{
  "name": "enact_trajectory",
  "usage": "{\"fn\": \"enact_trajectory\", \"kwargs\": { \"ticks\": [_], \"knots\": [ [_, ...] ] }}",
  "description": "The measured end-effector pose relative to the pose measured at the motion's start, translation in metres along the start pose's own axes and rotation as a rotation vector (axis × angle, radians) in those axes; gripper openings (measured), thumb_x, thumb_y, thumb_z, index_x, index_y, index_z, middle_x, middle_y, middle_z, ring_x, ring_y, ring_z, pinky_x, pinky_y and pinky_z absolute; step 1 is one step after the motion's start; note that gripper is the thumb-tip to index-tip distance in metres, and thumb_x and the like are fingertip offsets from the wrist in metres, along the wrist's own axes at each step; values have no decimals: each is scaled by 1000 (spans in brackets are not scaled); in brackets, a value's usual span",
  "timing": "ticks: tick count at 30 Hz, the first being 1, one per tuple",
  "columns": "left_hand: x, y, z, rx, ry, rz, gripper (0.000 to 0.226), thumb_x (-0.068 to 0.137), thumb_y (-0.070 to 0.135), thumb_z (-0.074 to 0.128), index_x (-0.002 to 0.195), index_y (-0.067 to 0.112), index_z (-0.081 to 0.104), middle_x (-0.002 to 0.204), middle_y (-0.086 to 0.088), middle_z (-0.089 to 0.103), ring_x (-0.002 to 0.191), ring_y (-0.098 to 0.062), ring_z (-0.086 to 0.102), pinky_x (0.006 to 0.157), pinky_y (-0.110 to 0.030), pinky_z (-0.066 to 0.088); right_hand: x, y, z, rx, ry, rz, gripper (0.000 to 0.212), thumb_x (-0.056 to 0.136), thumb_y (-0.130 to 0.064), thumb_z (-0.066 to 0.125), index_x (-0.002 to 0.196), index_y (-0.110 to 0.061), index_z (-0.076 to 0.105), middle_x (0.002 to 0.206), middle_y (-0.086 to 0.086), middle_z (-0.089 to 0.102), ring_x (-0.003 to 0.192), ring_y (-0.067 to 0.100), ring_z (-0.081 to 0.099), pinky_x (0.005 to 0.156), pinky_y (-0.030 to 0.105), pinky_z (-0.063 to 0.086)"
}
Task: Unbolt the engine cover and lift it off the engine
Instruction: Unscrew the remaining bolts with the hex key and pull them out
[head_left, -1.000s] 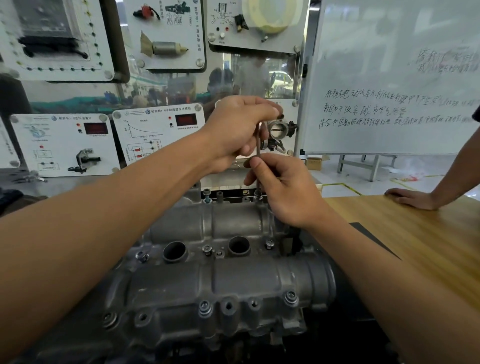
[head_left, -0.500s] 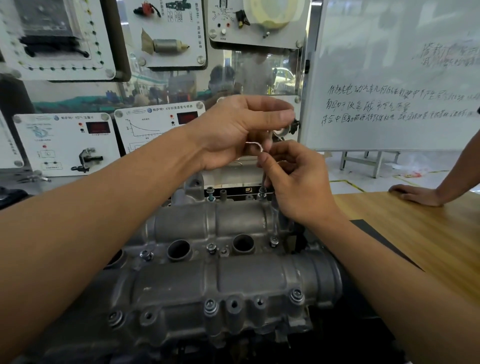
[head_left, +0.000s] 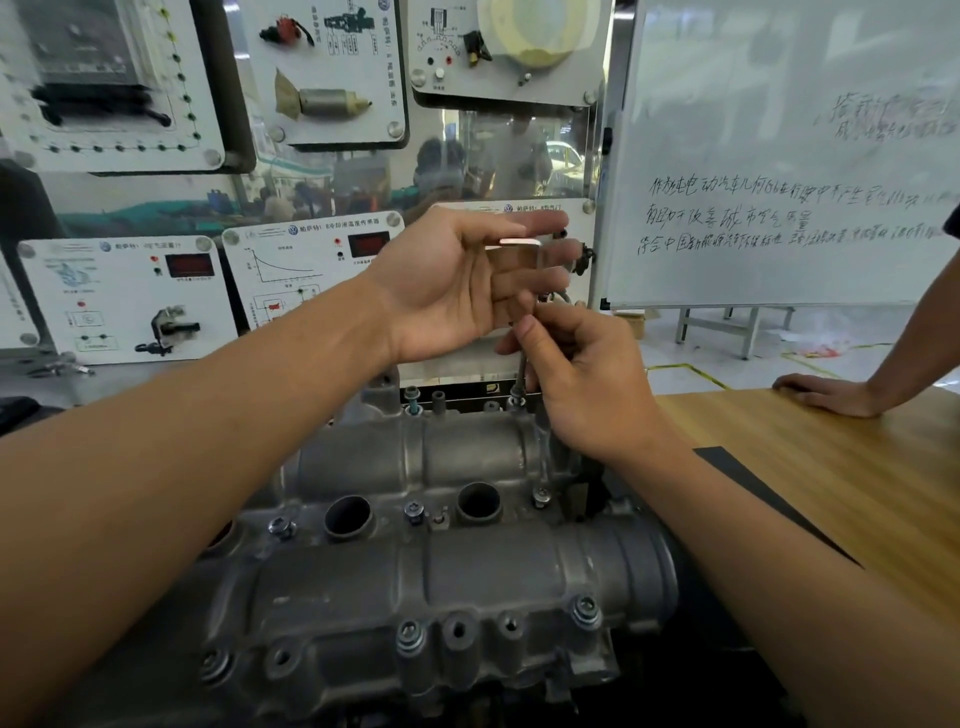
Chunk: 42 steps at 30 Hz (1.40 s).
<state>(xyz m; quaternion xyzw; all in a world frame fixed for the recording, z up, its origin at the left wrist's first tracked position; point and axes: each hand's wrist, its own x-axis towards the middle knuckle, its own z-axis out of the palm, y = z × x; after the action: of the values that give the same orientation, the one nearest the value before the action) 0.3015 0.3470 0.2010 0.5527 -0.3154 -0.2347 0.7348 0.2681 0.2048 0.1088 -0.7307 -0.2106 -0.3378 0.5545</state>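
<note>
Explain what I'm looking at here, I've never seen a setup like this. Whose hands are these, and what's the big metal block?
This is a single view from a camera worn on a person's head, looking down at their own hands. The grey block is an engine cover, bolted down, by a wooden table. The right hand pinches the shaft of an L-shaped key standing in a rear bolt. The left hand, fingers straight, is at its bent top. Another person's hand rests on the table.

The left forearm (head_left: 208, 441) and right forearm (head_left: 779, 545) are bare to the edge of view (the wide lens swells them there). The left hand (head_left: 457, 280) and right hand (head_left: 587, 384) are bare too; the nails seem cut short, though the fingertips are blurred.
</note>
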Motion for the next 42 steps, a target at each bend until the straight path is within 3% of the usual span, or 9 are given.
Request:
{"fn": "enact_trajectory", "kwargs": {
  "ticks": [4, 10, 14, 19, 23, 28, 31, 37, 42],
  "knots": [
    [-5, 1, 1, 73, -115, 16, 28, 89, 15, 59, 117, 13, 62, 93, -1, 70, 74, -12, 71, 58, -19, 53, -1, 0, 1, 27, -4, 2, 25, 101, -12, 55, 80, -4, 68, 48, -16, 55, 44, 13, 43, 41, 22, 35],
    [12, -6, 15, 503, 269, 207, 18, 76, 30, 81, 74, 16, 69, 53, 3, 55, 30, -6, 35, 31, -16, 28, -1, 0, 0, -16, -34, -29, 24, 100, -10, 56, 83, 1, 69, 48, -15, 54, 45, 11, 43, 43, 24, 35],
    [15, -6, 12, 398, 344, 121, 17, 97, 22, 56, 96, 10, 69, 50, 2, 53, 30, -6, 29, 34, -19, 23, 0, 0, 1, -61, -49, -29, 25, 100, -12, 55, 83, -3, 70, 47, -20, 54, 43, 8, 42, 45, 21, 34],
    [3, -1, 0, 40, 35, 9, 30, 95, 13, 45, 121, 7, 59, 80, -4, 70, 55, -12, 64, 52, -20, 43, 0, -1, 0, -40, -8, 12, 27, 102, -12, 53, 81, -3, 69, 44, -14, 53, 40, 6, 43, 41, 20, 36],
    [-5, -3, -3, -19, -132, 26, 31, 93, 13, 48, 122, 11, 58, 96, -2, 68, 73, -13, 69, 64, -21, 47, -1, -2, 1, -30, -7, 19, 27, 102, -11, 51, 81, -7, 67, 44, -15, 53, 39, 4, 42, 41, 16, 35],
    [0, -7, 11, 292, 80, 125, 21, 75, 24, 73, 95, 17, 68, 72, 7, 65, 44, -5, 52, 45, -15, 37, 0, -3, -1, -82, -32, -26, 27, 102, -11, 51, 83, -4, 69, 47, -16, 54, 41, 8, 42, 42, 26, 35],
    [7, -13, 19, 387, 216, 176, 21, 75, 27, 79, 82, 12, 65, 54, 7, 55, 29, -4, 34, 33, -14, 28, -1, -3, -1, -97, -39, -64, 26, 102, -11, 52, 83, -4, 69, 49, -18, 56, 43, 8, 44, 43, 22, 36],
    [8, -8, 15, 239, 299, 64, 22, 97, 17, 50, 104, 7, 69, 52, 0, 52, 27, -6, 26, 31, -17, 22, -1, -1, -1, -89, -67, -42, 21, 99, -11, 57, 83, -7, 69, 48, -20, 54, 43, 2, 45, 48, 11, 32],
    [3, -13, 9, 30, 141, 67, 30, 94, 18, 43, 111, 8, 65, 68, -4, 64, 36, -11, 49, 40, -20, 27, -1, -2, -1, -78, -52, -39, 19, 100, -7, 56, 86, -8, 69, 52, -26, 58, 48, -3, 54, 50, 6, 36]
  ]
}}
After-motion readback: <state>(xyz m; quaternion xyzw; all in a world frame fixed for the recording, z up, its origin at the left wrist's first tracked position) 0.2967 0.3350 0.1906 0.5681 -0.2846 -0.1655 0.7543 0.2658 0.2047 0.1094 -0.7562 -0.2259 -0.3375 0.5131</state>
